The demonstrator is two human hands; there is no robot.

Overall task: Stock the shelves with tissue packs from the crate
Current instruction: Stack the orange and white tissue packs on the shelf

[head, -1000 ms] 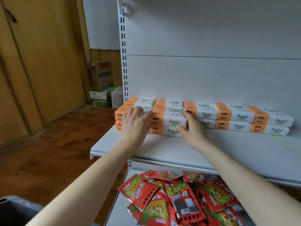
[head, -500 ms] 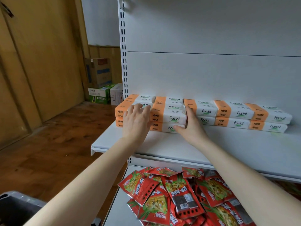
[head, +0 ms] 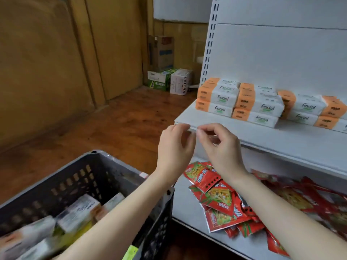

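Glossy snack packets [head: 217, 196], wooden floor [head: 112, 124]

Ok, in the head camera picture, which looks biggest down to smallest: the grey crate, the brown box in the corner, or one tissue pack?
1. grey crate: biggest by far, but also nearest.
2. brown box: next.
3. tissue pack: smallest; the box stands farther back, so the real gap is likely wider.

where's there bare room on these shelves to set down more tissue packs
On the upper shelf a bare strip runs between the tissue packs and the front edge. On the lower shelf a bare patch lies left of the red snack packets, beside the crate. Crowded: the back of the upper shelf, and the lower shelf's middle and right.
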